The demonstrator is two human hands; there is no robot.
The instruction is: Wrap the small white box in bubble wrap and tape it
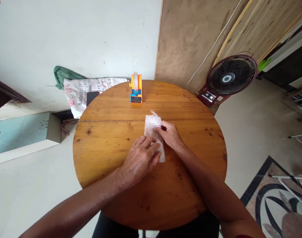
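A piece of bubble wrap (152, 123), whitish and folded into a narrow strip, is between my hands over the middle of the round wooden table. My right hand (171, 135) pinches its right edge between thumb and fingers. Lower down, my left hand (141, 158) lies over the wrap's left and lower part with bent fingers touching it; whether the fingers grip it is not clear. The wrap's lower end shows beyond the left fingertips. Whatever may be inside the wrap is hidden.
An orange and blue tape dispenser (136, 91) stands near the far edge of the wooden table (98, 142). Beyond the right edge is a dark red fan (227, 78). A printed white sack (76, 94) lies behind the left edge, by the wall.
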